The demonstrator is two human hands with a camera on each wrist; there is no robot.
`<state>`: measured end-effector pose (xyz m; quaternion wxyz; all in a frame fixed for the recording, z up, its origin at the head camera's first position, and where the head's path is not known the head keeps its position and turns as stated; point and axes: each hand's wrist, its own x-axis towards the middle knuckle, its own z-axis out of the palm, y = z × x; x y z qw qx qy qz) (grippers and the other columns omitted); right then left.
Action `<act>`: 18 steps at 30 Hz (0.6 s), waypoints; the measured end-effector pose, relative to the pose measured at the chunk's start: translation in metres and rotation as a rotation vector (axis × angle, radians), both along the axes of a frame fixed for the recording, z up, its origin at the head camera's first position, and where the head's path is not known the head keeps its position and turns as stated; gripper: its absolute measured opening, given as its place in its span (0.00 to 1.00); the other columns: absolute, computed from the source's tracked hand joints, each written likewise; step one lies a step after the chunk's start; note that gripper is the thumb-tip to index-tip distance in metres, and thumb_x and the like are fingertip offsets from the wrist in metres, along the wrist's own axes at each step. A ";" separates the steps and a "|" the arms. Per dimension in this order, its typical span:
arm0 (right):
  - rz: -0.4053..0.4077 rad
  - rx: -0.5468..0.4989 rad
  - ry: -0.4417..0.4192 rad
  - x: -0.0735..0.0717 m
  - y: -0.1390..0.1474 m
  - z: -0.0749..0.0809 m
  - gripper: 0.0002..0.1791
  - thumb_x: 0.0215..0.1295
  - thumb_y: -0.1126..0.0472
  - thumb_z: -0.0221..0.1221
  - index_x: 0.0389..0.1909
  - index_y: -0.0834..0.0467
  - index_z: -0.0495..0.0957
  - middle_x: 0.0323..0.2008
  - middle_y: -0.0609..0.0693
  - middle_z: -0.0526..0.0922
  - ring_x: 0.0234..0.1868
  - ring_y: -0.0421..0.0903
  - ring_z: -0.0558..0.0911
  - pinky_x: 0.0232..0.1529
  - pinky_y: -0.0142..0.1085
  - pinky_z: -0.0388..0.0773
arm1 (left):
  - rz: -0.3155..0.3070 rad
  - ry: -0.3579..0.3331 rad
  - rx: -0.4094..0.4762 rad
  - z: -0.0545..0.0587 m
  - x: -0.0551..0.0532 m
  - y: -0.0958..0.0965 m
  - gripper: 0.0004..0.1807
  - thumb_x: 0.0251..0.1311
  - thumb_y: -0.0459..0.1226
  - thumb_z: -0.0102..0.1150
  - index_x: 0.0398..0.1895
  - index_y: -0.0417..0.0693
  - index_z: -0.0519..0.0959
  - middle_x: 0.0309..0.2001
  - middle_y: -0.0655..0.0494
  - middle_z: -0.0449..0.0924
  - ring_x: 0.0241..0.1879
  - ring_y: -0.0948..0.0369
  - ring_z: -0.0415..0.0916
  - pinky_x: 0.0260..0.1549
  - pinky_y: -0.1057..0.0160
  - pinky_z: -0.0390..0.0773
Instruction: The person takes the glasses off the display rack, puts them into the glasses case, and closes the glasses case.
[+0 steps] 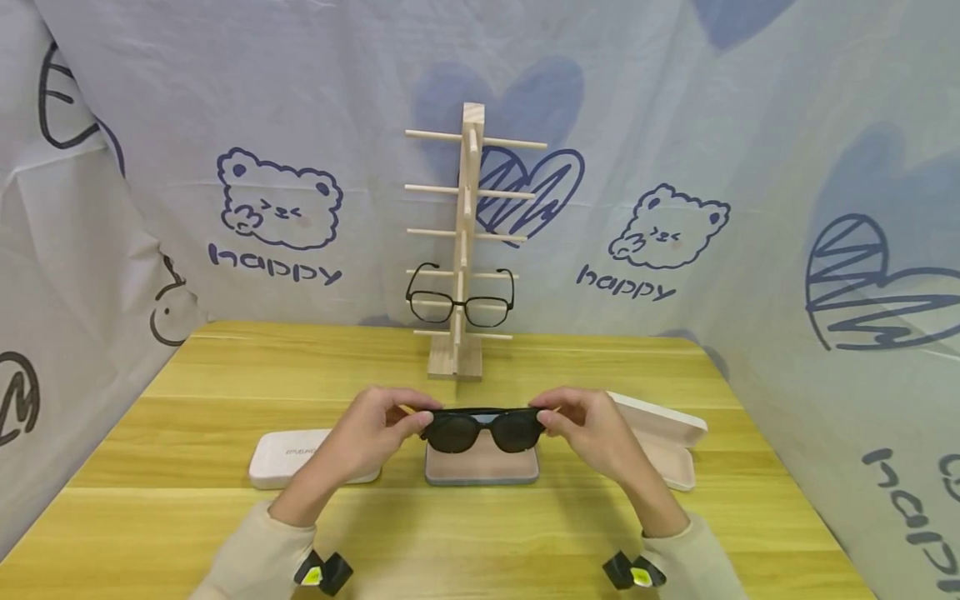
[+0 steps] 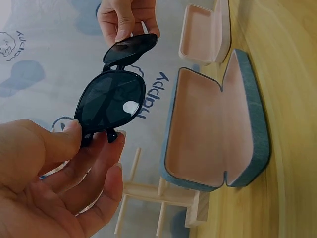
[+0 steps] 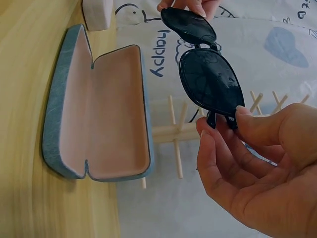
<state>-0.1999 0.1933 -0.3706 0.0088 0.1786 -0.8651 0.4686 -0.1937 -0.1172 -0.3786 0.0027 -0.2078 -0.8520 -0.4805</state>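
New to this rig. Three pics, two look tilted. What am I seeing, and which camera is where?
No machine here: just a person's bare left hand and right hand. The wide picture comes from a camera on the head, looking forward and down. The other two come from cameras on the left and right wrists, hence the tilt.

The hands pinch dark sunglasses, one at each end, held up off the wooden table. On it are an open blue-grey case with pink lining in the middle, a closed white case at left, and an open white case at right. Behind, a wooden stand carries black-framed glasses.
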 end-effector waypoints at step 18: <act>0.058 0.056 -0.034 -0.007 0.004 -0.024 0.10 0.69 0.72 0.62 0.49 0.68 0.85 0.44 0.65 0.89 0.34 0.54 0.88 0.35 0.35 0.86 | 0.008 -0.125 0.012 -0.027 -0.006 0.004 0.09 0.70 0.30 0.61 0.48 0.35 0.85 0.39 0.43 0.86 0.29 0.50 0.87 0.27 0.58 0.85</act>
